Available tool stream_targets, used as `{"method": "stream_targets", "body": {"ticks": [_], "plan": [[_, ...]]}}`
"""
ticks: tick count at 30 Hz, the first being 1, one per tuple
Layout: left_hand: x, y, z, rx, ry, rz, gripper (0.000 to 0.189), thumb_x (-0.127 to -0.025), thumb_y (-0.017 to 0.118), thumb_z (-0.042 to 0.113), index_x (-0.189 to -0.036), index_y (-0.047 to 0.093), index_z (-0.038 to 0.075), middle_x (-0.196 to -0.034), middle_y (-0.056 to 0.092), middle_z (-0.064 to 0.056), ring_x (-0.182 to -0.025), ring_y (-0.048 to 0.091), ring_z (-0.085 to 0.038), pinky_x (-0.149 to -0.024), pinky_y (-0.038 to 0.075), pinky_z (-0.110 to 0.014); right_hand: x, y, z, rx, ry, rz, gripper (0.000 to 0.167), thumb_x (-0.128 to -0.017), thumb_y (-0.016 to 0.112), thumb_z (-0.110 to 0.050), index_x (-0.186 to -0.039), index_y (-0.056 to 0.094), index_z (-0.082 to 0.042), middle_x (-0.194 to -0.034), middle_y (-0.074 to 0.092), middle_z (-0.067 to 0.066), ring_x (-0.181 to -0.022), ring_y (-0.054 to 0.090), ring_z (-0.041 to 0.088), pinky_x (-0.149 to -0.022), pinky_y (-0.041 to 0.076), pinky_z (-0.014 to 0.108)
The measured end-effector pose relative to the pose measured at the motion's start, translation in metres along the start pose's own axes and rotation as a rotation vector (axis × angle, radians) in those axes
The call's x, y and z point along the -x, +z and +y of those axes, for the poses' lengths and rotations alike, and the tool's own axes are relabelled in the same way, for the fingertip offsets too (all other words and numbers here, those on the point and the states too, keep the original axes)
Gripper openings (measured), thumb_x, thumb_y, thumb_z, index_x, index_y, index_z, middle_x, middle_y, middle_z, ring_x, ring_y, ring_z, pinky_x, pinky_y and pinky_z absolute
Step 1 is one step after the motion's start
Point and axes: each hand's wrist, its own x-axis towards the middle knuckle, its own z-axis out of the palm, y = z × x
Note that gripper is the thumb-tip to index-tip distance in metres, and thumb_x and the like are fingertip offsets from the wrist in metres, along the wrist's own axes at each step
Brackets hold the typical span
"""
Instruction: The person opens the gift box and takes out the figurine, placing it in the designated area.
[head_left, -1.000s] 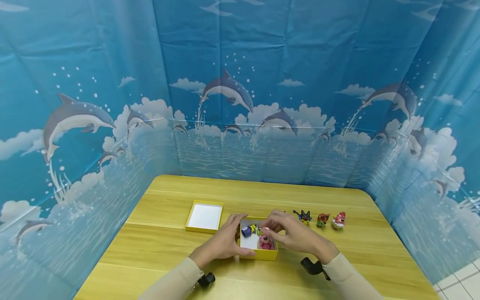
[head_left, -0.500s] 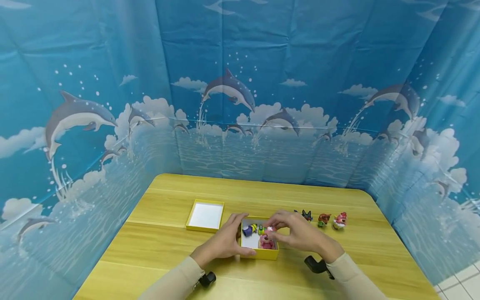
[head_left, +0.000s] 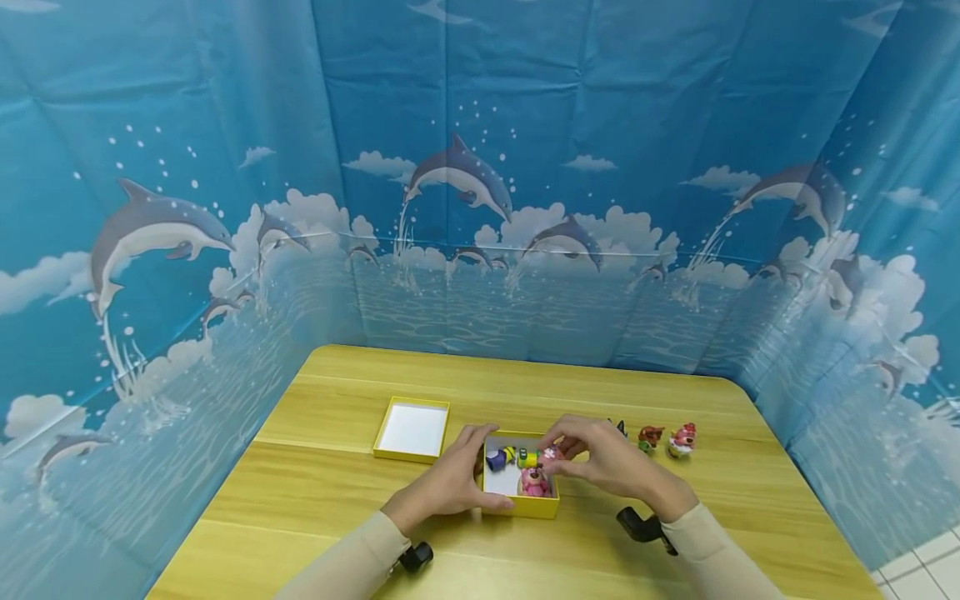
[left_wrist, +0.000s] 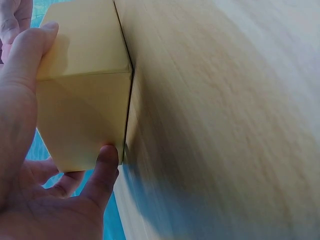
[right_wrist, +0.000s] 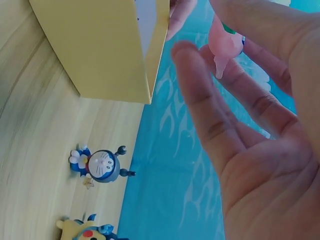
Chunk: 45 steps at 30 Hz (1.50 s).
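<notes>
My left hand (head_left: 450, 479) grips the yellow open box (head_left: 521, 507) by its left end, thumb along the front wall, as the left wrist view shows too. Over the box's right side, my right hand (head_left: 603, 462) pinches a small pink figurine (right_wrist: 225, 42) between thumb and fingers. Inside the box sit a pink bear figurine (head_left: 535, 482) at the front right, a purple-and-yellow figurine (head_left: 498, 458) at the left, and a green-and-yellow figurine (head_left: 527, 458) beside the held one.
A shallow yellow lid (head_left: 412, 429) with a white inside lies left of the box. Right of it stand a pink figurine with a white base (head_left: 682, 440), a brown figurine (head_left: 649, 438), a blue-and-white cat figurine (right_wrist: 101, 166) and a yellow figurine (right_wrist: 82, 230).
My right hand has shifted slightly right with the pink figurine, uncovering more of the green-and-yellow figurine. The left hand keeps its grip on the box.
</notes>
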Motion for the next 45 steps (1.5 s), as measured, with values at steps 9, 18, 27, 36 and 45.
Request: {"method": "stream_targets", "body": {"ticks": [9, 18, 27, 36, 45], "plan": [[0.000, 0.000, 0.000, -0.003, 0.006, 0.005, 0.130, -0.088, 0.100, 0.066, -0.185, 0.030, 0.016, -0.180, 0.044, -0.014, -0.150, 0.061, -0.032, -0.126, 0.057, -0.057, 0.005, -0.006, 0.003, 0.019, 0.021, 0.023, 0.029, -0.104, 0.091, -0.022, -0.132, 0.084, -0.027, -0.126, 0.081, -0.004, -0.102, 0.077, 0.002, -0.093, 0.070, 0.031], [0.000, 0.000, 0.000, -0.003, 0.008, 0.001, 0.130, -0.088, 0.100, 0.065, -0.185, 0.030, 0.016, -0.180, 0.044, -0.014, -0.154, 0.060, -0.034, -0.128, 0.055, -0.059, 0.012, -0.012, 0.007, 0.001, 0.046, 0.031, 0.028, -0.102, 0.092, -0.013, -0.127, 0.084, -0.024, -0.126, 0.077, -0.002, -0.102, 0.077, 0.006, -0.091, 0.071, 0.033], [0.000, 0.000, 0.001, -0.006, 0.011, 0.001, 0.130, -0.088, 0.100, 0.065, -0.185, 0.029, 0.017, -0.181, 0.043, -0.014, -0.154, 0.060, -0.035, -0.127, 0.056, -0.060, 0.018, -0.019, 0.013, 0.016, 0.061, 0.061, 0.018, -0.109, 0.085, -0.019, -0.126, 0.084, -0.026, -0.130, 0.077, -0.002, -0.109, 0.080, 0.010, -0.095, 0.071, 0.034], [0.000, -0.001, 0.001, -0.007, 0.010, 0.002, 0.129, -0.088, 0.100, 0.064, -0.185, 0.029, 0.016, -0.181, 0.043, -0.014, -0.158, 0.058, -0.036, -0.128, 0.055, -0.060, 0.021, -0.020, 0.022, -0.029, 0.043, 0.087, 0.022, -0.112, 0.078, -0.009, -0.126, 0.084, -0.025, -0.129, 0.078, 0.002, -0.106, 0.082, 0.011, -0.092, 0.069, 0.028], [-0.001, -0.001, 0.000, -0.009, 0.014, -0.001, 0.129, -0.089, 0.100, 0.063, -0.185, 0.029, 0.015, -0.182, 0.042, -0.014, -0.158, 0.057, -0.037, -0.129, 0.054, -0.061, 0.022, -0.015, 0.037, 0.024, 0.077, 0.104, 0.029, -0.107, 0.084, -0.006, -0.136, 0.081, -0.010, -0.125, 0.080, 0.001, -0.105, 0.080, 0.011, -0.093, 0.070, 0.028]]}}
